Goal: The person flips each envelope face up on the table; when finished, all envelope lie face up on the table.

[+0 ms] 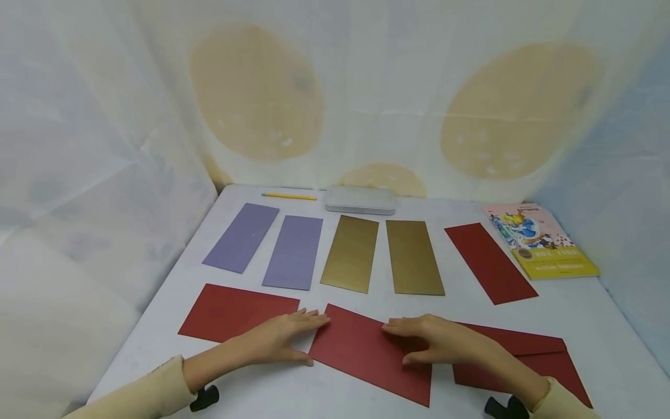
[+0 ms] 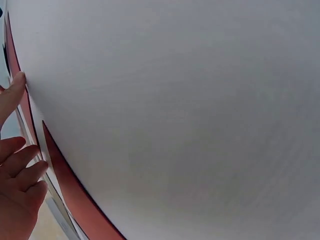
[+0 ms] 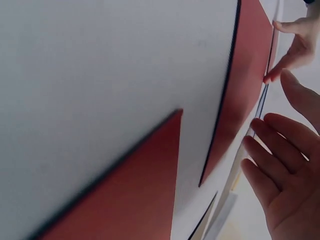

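Note:
A red envelope [image 1: 366, 349] lies slanted on the white table between both hands. The left hand [image 1: 282, 337] has its fingers stretched out at the envelope's left end, with fingertips over the upper corner and the thumb by the lower one. Over the right half of it is the right hand [image 1: 439, 337], fingers extended and thumb apart. In the right wrist view the right palm [image 3: 290, 195] shows with nothing in it. Another red envelope [image 1: 238, 308] lies to the left, partly behind the left hand. To the right, a red envelope with a flap line [image 1: 567, 372] lies partly under the right forearm.
Behind the hands lie two purple rectangles [image 1: 293, 253], two gold ones [image 1: 350, 253] and a red one [image 1: 489, 262]. A yellow pencil [image 1: 289, 196] and a grey-white case [image 1: 360, 201] sit at the back. A picture book [image 1: 539, 238] is at the right edge.

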